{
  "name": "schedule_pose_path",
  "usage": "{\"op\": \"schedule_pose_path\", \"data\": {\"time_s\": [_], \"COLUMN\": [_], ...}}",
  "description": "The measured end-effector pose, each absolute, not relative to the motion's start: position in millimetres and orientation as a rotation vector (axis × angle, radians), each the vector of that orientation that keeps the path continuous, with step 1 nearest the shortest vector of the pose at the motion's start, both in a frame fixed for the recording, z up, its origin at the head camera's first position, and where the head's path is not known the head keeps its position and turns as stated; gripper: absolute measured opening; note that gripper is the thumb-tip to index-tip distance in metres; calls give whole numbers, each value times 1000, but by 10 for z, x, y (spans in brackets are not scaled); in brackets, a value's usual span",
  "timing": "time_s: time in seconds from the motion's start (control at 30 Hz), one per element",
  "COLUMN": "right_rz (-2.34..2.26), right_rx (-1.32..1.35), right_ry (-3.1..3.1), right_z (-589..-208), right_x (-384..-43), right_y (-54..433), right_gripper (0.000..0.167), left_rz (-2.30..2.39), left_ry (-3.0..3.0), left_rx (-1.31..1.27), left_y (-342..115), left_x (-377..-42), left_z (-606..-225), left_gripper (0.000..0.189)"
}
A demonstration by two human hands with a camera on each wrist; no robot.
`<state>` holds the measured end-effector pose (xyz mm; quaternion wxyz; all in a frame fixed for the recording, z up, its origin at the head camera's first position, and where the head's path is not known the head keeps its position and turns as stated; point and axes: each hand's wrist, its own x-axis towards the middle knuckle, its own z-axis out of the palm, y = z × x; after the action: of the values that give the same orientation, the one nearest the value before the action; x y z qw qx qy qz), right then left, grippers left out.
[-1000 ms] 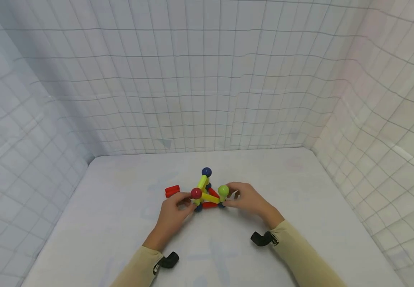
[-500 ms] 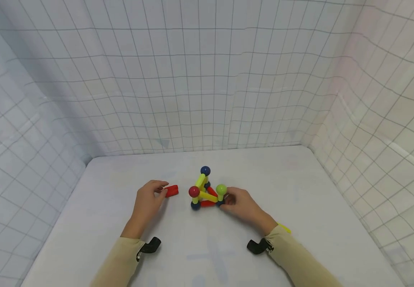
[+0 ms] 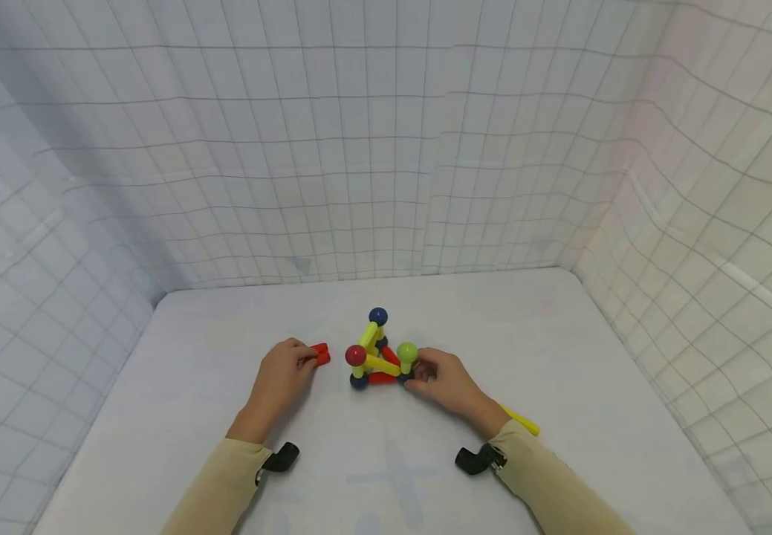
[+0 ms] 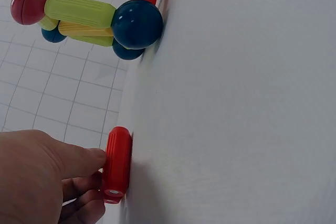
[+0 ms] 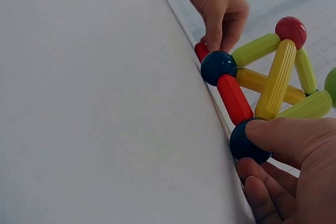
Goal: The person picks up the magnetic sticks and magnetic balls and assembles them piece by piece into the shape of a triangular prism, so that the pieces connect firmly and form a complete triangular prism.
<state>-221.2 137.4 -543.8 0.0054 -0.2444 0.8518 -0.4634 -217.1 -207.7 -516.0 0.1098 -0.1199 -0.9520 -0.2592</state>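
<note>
In the head view, my left hand [image 3: 284,375] is at two short red magnetic rods [image 3: 322,354] on the white table. Its thumb and fingers pinch at a red rod [image 4: 117,161] in the left wrist view. My right hand [image 3: 449,383] holds a lower corner of a magnetic ball-and-rod frame, its thumb lying on the dark blue ball [image 5: 247,142] with fingers underneath. The frame has a red rod base [image 3: 382,378], upright green rods, and yellow rods [image 3: 382,365] higher up. A red ball [image 3: 355,355], a green ball [image 3: 407,352] and a blue ball [image 3: 378,316] top its corners.
A loose yellow rod [image 3: 522,421] lies beside my right forearm, partly hidden by it. White table surface [image 3: 386,461] surrounds the frame. Grid-patterned cloth walls [image 3: 359,186] stand at the back and both sides.
My left hand has left the frame's red-ball corner, moved left to the red rods and closed its fingers there. My right hand stays at its corner. The yellow rod has come into view.
</note>
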Motion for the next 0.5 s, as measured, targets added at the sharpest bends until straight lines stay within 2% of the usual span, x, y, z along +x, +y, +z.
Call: {"op": "schedule_pose_path", "data": {"time_s": [0.17, 0.5], "right_rz": [-1433, -1428], "right_rx": [-775, -772], "right_ry": [2664, 2668], "right_z": [-5423, -5455], "right_x": [-2235, -2238], "right_y": [1366, 1383], "right_gripper": [25, 23], "left_rz": [-841, -939], "left_ry": [-2859, -2999], "left_rx": [-320, -237], "left_y": [-2051, -2035], "left_x": [-2178, -2195], "left_z": [-5119, -5084], "left_gripper": [6, 23]}}
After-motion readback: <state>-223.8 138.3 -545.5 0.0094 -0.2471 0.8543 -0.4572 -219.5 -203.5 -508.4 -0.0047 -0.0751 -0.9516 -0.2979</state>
